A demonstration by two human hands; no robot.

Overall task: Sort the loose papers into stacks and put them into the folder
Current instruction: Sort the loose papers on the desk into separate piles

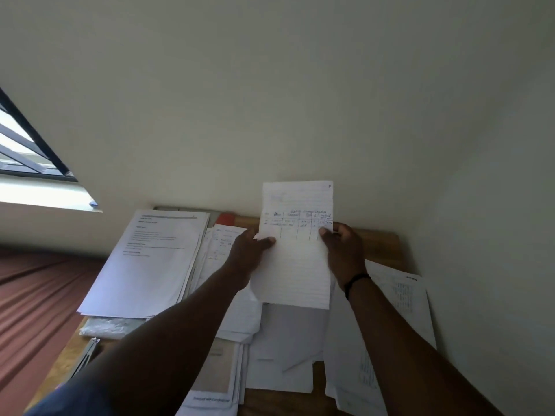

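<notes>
A lined sheet with a handwritten table [295, 253] is held upright above the wooden table [381, 244]. My left hand [247, 253] pinches its left edge with the thumb in front. My right hand [344, 250] grips its right edge. A thick stack of printed pages [153, 259] lies at the left of the table. Loose papers [279, 355] are spread under my arms across the middle. More printed sheets [402, 304] lie at the right beside the wall. I cannot pick out a folder with certainty.
A red object [226, 219] peeks out at the back of the table against the wall. A clear plastic sleeve [108, 327] lies under the left stack. A metal clip-like item [87, 354] sits near the table's left edge. Reddish-brown cloth [36, 295] lies left; a window [27, 151] is above it.
</notes>
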